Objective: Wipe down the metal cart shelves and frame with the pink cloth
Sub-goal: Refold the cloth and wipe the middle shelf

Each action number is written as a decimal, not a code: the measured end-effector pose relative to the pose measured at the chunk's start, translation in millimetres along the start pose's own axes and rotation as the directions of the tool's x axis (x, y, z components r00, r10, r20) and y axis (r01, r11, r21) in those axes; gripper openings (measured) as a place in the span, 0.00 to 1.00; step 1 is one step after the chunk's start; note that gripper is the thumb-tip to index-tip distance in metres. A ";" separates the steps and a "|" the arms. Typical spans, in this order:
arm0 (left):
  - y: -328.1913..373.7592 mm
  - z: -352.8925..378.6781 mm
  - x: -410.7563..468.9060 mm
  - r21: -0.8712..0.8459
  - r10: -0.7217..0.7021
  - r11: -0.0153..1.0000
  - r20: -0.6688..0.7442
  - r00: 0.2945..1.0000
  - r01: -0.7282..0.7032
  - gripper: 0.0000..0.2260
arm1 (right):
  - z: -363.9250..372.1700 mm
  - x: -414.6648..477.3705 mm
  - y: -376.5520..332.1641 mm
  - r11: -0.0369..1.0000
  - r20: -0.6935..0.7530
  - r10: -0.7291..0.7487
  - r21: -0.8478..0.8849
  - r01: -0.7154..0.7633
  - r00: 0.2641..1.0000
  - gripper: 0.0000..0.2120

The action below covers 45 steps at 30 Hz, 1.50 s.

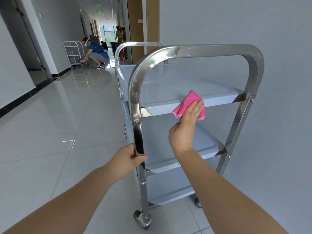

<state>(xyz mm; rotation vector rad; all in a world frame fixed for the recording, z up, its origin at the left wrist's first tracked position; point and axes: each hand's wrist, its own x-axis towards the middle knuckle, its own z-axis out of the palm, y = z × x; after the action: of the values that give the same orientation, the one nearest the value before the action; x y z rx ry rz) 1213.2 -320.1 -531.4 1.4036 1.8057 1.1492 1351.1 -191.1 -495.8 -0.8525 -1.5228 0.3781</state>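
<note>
A three-shelf metal cart (249, 54) with a shiny arched frame stands right in front of me. My left hand (133, 157) grips the near left upright of the frame below a bolted joint. My right hand (187, 125) presses a folded pink cloth (190, 103) flat against the near edge of the top shelf (168, 83), fingers straight over the cloth. The middle shelf (157, 134) shows small water spots. The bottom shelf (168, 190) sits just above the caster wheels (141, 218).
A grey wall runs close along the cart's right side. Glossy tiled floor (59, 132) stretches to the left and down the corridor. Far down, a crouching person (96, 53) works at another cart (73, 54); a second person stands at a doorway.
</note>
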 end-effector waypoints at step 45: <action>-15.1 25.4 -37.4 0.358 -0.067 0.922 -0.223 0.973 0.146 0.13 | -73.7 -94.5 -3.4 0.890 0.639 0.394 -0.087 -0.447 0.660 0.20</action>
<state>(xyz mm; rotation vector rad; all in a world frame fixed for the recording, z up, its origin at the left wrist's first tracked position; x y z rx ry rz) 1238.1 -349.9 -558.9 1.4067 2.3161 0.9565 1414.6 -277.8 -548.9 -1.0812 -1.9082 1.1762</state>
